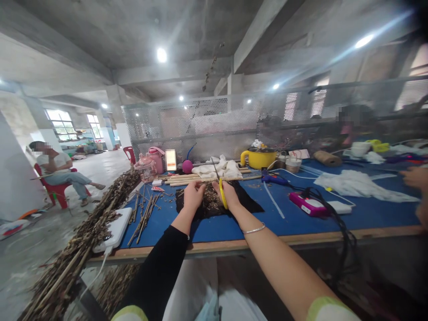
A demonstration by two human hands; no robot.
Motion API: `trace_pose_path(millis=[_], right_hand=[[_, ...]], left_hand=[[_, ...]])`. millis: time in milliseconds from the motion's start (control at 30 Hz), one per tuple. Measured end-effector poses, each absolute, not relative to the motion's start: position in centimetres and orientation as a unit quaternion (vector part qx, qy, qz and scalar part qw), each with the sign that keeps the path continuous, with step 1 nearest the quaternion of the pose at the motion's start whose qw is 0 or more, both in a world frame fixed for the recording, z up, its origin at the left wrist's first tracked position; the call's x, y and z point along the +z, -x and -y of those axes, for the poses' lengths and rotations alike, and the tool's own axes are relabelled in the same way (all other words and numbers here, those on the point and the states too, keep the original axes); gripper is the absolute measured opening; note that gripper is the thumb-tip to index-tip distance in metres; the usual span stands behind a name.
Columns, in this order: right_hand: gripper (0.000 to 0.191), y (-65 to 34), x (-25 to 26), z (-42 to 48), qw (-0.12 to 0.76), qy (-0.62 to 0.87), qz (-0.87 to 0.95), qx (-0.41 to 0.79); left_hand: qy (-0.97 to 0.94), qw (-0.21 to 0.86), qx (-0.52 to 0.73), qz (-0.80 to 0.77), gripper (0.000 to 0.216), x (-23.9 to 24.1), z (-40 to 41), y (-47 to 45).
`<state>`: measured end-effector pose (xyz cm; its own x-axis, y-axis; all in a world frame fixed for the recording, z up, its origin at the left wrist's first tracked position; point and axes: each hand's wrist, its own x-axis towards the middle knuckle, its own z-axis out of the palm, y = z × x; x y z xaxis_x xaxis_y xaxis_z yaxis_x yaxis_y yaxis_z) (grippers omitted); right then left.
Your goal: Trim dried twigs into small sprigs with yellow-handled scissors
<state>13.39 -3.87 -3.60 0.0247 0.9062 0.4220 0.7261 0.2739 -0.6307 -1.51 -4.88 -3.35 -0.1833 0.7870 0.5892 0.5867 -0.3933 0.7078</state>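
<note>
My right hand (228,195) is closed round yellow-handled scissors (221,189), whose thin blades point up and away. My left hand (193,195) is closed on a clump of dry brown twigs (210,201) that lies on a black cloth (247,205) on the blue table top (217,227). The two hands sit close together over the clump. A silver bangle (254,230) circles my right wrist, and a black sleeve covers my left arm.
Long dry branches (87,240) lean along the table's left edge by a white power strip (115,229). Bamboo sticks (200,178), white cloths (354,183), a glue gun (272,179), a magenta device (309,204), a yellow pot (259,158) and a pink bottle (155,159) lie beyond. A person sits at left; another person's hand (416,176) is at right.
</note>
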Motion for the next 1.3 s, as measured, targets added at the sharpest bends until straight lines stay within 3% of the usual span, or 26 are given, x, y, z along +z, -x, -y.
trace_pose_path(millis=[300,533,667,767,967,1067,1200,1300], right_hand=[[0.055,-13.9,-3.5,3.3,0.518,0.558,0.641,0.101],[0.056,-14.0,-3.7,3.1,0.543,0.552,0.619,0.13],[0.057,-14.0,-3.6,3.2,0.538,0.553,0.623,0.13],[0.059,-13.9,-3.5,3.4,0.519,0.556,0.636,0.134],[0.058,-13.5,-3.6,3.5,0.457,0.568,0.673,0.126],[0.055,-13.4,-3.8,3.4,0.421,0.582,0.684,0.124],[0.054,-13.3,-3.8,3.4,0.362,0.616,0.688,0.13],[0.055,-13.0,-3.6,3.7,0.338,0.614,0.7,0.139]], left_hand=[[-0.543,0.004,0.545,-0.639,0.031,-2.8,2.9,6.3],[-0.634,0.048,0.268,-0.724,0.028,-4.2,1.6,10.3],[-0.669,0.03,0.201,-0.714,0.024,-4.3,2.0,9.8],[-0.646,0.025,0.239,-0.725,0.023,-4.2,2.1,9.8],[-0.581,0.034,0.462,-0.669,0.025,-3.7,2.7,9.2],[-0.57,0.117,0.538,-0.609,0.025,-3.2,3.5,7.6],[-0.554,0.328,0.587,-0.491,0.036,-2.6,4.8,4.9],[-0.542,0.394,0.605,-0.429,0.042,-2.5,5.5,3.6]])
